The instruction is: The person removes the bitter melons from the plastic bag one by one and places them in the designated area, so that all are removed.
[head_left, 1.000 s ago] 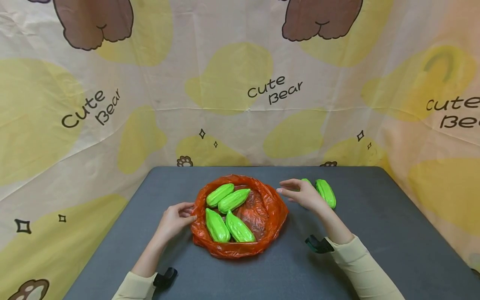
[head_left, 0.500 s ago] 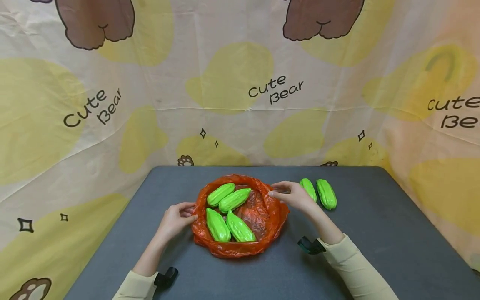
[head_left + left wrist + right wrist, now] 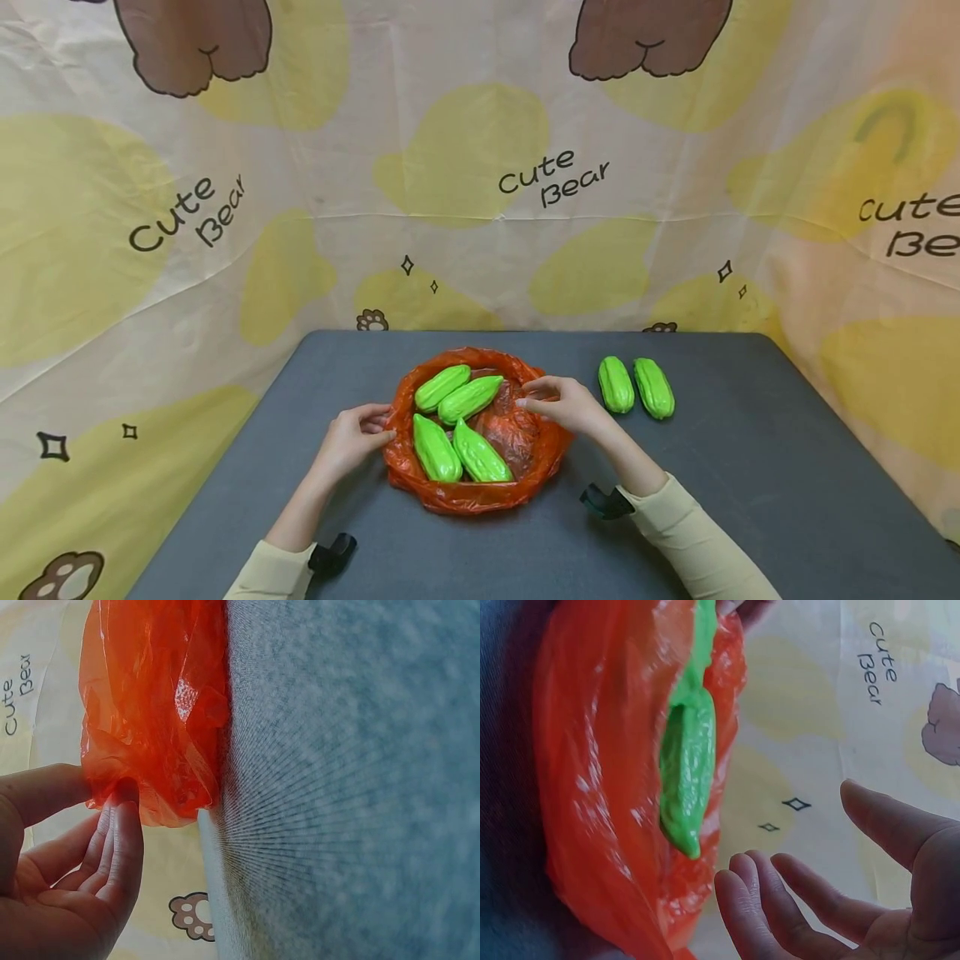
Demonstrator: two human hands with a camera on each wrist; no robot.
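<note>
A red plastic bag (image 3: 468, 498) stands on the table with its mouth spread wide and its rim rolled outward. Inside it lie several bright green, ridged bitter melons (image 3: 480, 454). My left hand (image 3: 351, 440) pinches the bag's left rim between thumb and fingers; the left wrist view shows the film of the bag (image 3: 154, 712) in that pinch. Over the bag's right rim hovers my right hand (image 3: 564, 405), thumb and fingers apart and nothing between them. In the right wrist view its fingers (image 3: 761, 915) are beside the bag, near a bitter melon (image 3: 690, 769).
Two more bitter melons, a nearer-left one (image 3: 616, 385) and one to its right (image 3: 654, 388), lie side by side on the grey table (image 3: 750, 467), right of the bag. A printed cloth (image 3: 465, 167) hangs behind the table's far edge.
My right hand has moved left from beside the two loose bitter melons to over the bag's right rim, uncovering them. My left hand keeps its hold on the bag.
</note>
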